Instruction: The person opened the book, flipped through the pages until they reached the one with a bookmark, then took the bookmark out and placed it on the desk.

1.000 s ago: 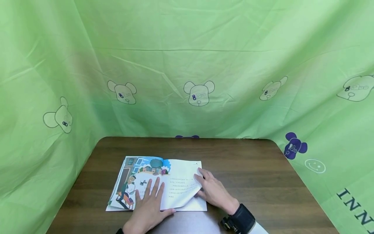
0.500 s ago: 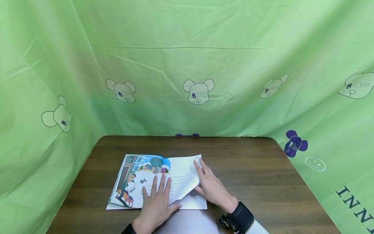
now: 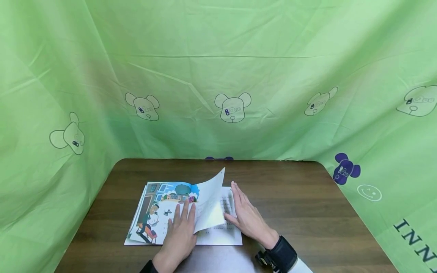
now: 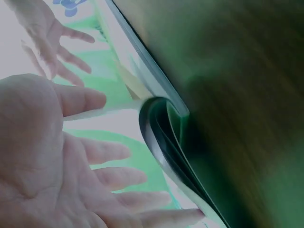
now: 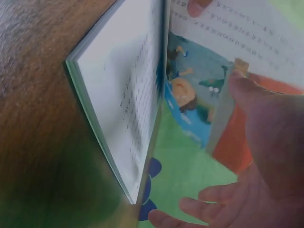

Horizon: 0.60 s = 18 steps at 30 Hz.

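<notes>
A picture book (image 3: pixel 146 212) lies spread on the table, with a coloured street scene on its left page. My left hand (image 3: pixel 179 235) rests on that page near the spine, fingers straight. One right-hand page (image 3: pixel 209 204) stands raised and curves leftward, its far corner highest. Beneath it shows a printed text page (image 3: pixel 227 227). My right hand (image 3: pixel 250 218) is beside the raised page, fingers extended and thumb toward it. In the right wrist view, the raised page's underside (image 5: pixel 199 90) carries a colourful picture, and the right thumb (image 5: pixel 247 88) overlaps it.
The brown wooden table (image 3: pixel 290 197) extends around the book on all sides. A green cloth (image 3: pixel 273 76) printed with bear heads hangs behind and beside the table. A black wrist strap (image 3: pixel 283 254) with a camera is on the right wrist.
The right-hand page has lifted and swung left, away from the right hand, uncovering text beneath. The left hand's fingers have drawn closer together, and its thumb has moved in from the page's near edge.
</notes>
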Motion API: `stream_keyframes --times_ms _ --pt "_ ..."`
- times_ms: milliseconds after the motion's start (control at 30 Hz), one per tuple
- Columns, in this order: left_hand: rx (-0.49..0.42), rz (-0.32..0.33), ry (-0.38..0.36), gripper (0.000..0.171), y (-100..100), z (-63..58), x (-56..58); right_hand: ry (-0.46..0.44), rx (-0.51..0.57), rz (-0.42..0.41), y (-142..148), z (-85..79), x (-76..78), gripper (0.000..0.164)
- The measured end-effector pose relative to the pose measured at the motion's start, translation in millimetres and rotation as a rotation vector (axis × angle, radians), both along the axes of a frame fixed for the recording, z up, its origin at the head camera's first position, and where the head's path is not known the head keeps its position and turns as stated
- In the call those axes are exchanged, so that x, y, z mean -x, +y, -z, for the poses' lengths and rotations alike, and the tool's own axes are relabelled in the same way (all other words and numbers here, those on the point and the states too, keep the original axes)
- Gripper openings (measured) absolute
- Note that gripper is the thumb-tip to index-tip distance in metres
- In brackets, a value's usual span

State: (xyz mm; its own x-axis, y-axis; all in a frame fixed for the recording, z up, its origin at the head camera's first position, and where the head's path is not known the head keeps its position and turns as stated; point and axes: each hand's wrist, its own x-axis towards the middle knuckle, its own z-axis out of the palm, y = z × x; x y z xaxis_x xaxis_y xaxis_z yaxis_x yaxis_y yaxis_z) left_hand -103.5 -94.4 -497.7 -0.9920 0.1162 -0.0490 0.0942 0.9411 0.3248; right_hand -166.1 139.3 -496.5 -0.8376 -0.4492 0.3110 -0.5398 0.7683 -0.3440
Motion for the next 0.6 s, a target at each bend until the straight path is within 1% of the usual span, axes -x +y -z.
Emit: stream_keyframes --times_ms 167,267,367,433,467,533,600 --pt "-0.142 -0.037 0.067 0.079 -10.2 -0.4 0.8 -0.047 -0.012 -0.035 0.5 -1.4 -0.4 0.094" --pt "-0.198 -0.063 0.133 0.077 -17.4 -1.0 1.5 -0.064 -0.049 -0.063 1.3 -0.1 -0.9 0.092" --pt "-0.213 -0.102 0.186 0.080 -24.7 -1.8 1.1 -0.080 -0.077 -0.077 1.5 1.7 -2.0 0.090" --pt "-0.203 -0.128 0.224 0.085 -29.2 -2.5 0.3 -0.092 -0.084 -0.078 1.1 2.5 -2.6 0.089" --pt "-0.196 -0.138 0.256 0.089 -31.5 -3.0 0.1 -0.095 -0.085 -0.080 0.7 2.8 -3.0 0.088" --pt "-0.177 -0.150 0.341 0.100 -36.0 -3.7 -0.4 -0.105 -0.085 -0.083 0.1 3.3 -3.5 0.086" --pt "-0.148 -0.153 0.458 0.112 -40.6 -4.9 -0.1 -0.117 -0.082 -0.089 -0.6 3.4 -3.8 0.084"
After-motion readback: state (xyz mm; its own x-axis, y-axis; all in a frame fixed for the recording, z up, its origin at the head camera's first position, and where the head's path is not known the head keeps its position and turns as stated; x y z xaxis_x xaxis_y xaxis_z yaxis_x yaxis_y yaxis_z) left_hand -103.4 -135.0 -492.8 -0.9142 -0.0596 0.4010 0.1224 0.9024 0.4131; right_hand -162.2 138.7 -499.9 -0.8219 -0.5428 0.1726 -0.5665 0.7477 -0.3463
